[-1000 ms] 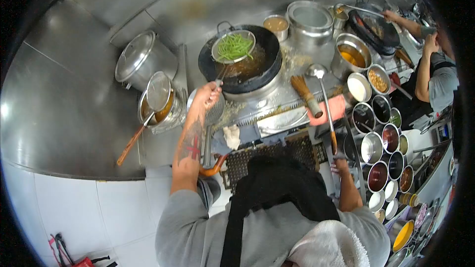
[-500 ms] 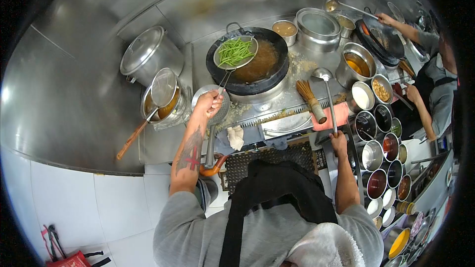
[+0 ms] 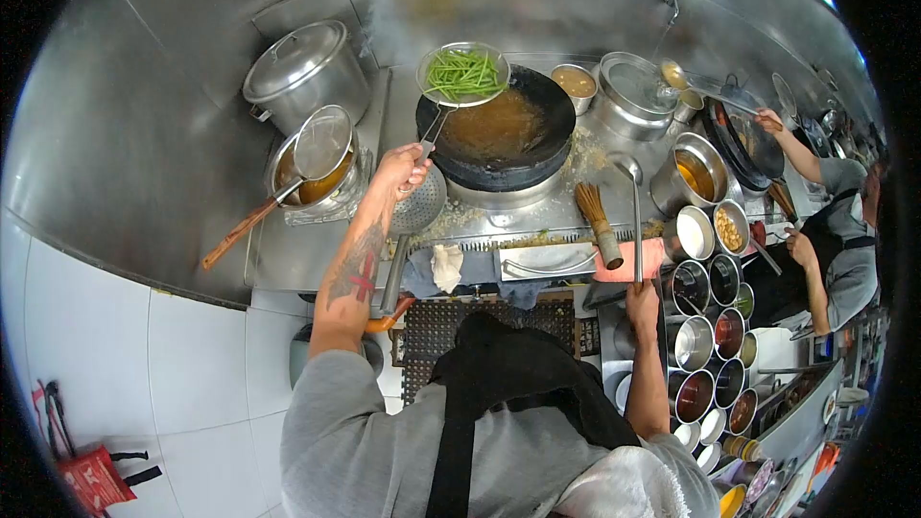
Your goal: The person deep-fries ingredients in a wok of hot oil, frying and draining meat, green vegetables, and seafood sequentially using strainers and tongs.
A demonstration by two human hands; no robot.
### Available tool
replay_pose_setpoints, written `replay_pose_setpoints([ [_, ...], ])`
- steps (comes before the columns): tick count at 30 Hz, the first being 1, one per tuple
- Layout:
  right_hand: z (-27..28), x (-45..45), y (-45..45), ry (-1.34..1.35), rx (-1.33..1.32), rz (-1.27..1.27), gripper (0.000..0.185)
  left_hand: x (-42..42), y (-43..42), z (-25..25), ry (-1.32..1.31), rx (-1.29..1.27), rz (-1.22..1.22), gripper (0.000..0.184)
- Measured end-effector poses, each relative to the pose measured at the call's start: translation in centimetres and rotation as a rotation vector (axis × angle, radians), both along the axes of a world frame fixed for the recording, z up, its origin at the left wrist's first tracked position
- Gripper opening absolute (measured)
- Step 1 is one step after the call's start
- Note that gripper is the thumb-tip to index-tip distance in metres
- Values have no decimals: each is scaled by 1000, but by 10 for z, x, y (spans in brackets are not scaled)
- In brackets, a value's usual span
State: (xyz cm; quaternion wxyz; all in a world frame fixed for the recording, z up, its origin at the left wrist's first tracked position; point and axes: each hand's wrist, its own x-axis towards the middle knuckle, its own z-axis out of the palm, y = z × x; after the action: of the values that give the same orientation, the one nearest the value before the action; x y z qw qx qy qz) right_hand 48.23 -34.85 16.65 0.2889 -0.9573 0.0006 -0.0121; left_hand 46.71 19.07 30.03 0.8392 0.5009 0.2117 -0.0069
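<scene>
Moved over black wok's (image 3: 554,120) far-left rim: steel-mesh strainer (image 3: 504,62), green beans (image 3: 465,75), likely light; left hand (image 3: 402,171) clenches handle (image 3: 428,147) (best hold), right hand (image 3: 642,306) steel ladle (image 3: 637,216)

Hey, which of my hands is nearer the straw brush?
Right. Your right hand, holding the ladle, is below and right of the straw brush in view; your left hand, holding the strainer, is farther off left.

The steel counter (image 3: 395,105) carries a lidded pot (image 3: 329,96) near its back left corner, a metal tub (image 3: 574,83) near the back edge, and a brush (image 3: 595,216) and pink cloth (image 3: 655,257) along the front edge
</scene>
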Motion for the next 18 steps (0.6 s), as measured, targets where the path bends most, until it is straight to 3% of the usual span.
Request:
replay_pose_setpoints([
  [3,-20,-6,-14,19,-94,-38,29,-3,6,9,48,67,22,15],
  [5,-40,3,-26,136,-144,-52,36,-9,13,26,-32,-57,-80,19],
  [6,-51,9,-34,29,-171,-35,41,-7,23,24,-67,-182,-71,22],
  [7,-59,12,-36,-78,-195,-16,48,-16,8,56,-66,-309,-15,25],
  [8,-40,13,-29,-63,-167,-14,56,-22,5,73,-101,-403,3,24],
  [12,-14,13,-11,-175,61,-12,48,-58,9,118,-195,-542,50,25],
  [16,-13,-4,8,-108,67,100,38,-128,27,113,-190,-339,173,24],
  [18,-22,-18,11,-121,100,142,38,-160,59,75,-91,-87,243,21],
])
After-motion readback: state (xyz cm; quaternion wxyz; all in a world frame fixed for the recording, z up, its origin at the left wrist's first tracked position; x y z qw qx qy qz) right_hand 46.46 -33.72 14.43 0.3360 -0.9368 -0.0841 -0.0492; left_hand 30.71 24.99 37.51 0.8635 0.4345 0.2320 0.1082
